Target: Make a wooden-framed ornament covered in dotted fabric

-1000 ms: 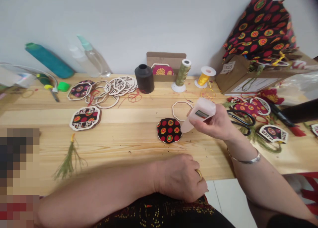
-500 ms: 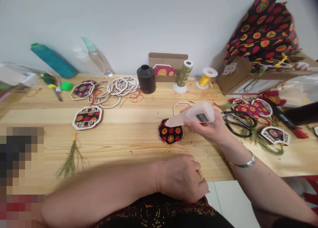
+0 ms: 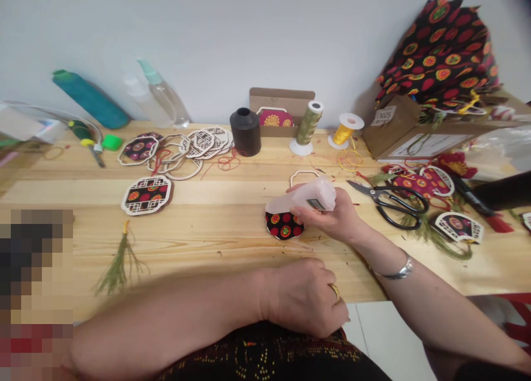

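Observation:
My right hand (image 3: 338, 215) grips a translucent white squeeze bottle (image 3: 305, 196) with a small dark label, tilted on its side. The bottle's narrow end points left, at the upper left edge of a black, flower-patterned fabric piece (image 3: 285, 226) with a pale rim. The bottle covers the upper part of that piece, and I cannot tell if the tip touches it. Behind the bottle, a pale wooden frame (image 3: 305, 175) is partly hidden. My left hand (image 3: 305, 298), wearing a ring, is curled closed at the table's front edge; its fingertips and anything inside are hidden.
Black scissors (image 3: 398, 204) lie right of my right hand, near finished ornaments (image 3: 458, 228). A framed ornament (image 3: 147, 196) and green tassel (image 3: 120, 259) lie left. Behind stand a black thread cone (image 3: 245, 132), green spool (image 3: 310, 124), yellow spool (image 3: 346, 131) and cardboard box (image 3: 392, 126).
My right hand and the bottle have moved left and slightly down, so the bottle now covers more of the fabric piece and the scissors' blades show. My left hand stays put.

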`<state>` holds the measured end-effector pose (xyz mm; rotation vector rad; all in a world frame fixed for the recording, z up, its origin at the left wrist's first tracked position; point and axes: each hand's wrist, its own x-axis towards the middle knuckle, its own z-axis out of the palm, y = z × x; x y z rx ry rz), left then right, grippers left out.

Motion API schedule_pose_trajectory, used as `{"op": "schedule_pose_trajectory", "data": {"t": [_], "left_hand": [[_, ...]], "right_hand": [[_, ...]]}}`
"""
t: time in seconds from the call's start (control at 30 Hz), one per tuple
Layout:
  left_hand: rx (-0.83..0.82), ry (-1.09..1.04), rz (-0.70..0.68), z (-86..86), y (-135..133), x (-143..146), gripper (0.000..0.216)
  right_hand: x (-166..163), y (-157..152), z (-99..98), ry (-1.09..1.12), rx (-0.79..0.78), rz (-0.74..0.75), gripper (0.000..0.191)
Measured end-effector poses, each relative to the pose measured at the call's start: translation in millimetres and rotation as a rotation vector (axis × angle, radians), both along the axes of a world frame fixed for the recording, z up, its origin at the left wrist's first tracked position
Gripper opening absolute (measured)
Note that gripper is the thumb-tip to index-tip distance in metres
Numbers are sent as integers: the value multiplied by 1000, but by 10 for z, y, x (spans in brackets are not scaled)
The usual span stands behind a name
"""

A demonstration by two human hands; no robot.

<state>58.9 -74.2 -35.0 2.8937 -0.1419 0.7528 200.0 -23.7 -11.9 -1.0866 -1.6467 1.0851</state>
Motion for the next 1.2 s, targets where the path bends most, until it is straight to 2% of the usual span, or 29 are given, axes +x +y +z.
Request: {"op": "schedule_pose_trajectory", "data": {"t": [0.5, 0.77, 0.97, 1.2], "left_hand": [[-13, 18, -5, -16, 0, 11, 27], [-18, -10, -1, -20, -5, 14, 26], [-4, -3, -3, -24, -9, 21, 26], [-14, 20, -2, -14, -2, 10, 26]], "right_hand": [[-20, 13, -21, 29, -4, -107, 19], [-34, 10, 12, 29, -30, -55, 19], [-28, 2, 0, 3, 43, 3, 18], [-28, 17, -16, 26, 6, -50, 19]]}}
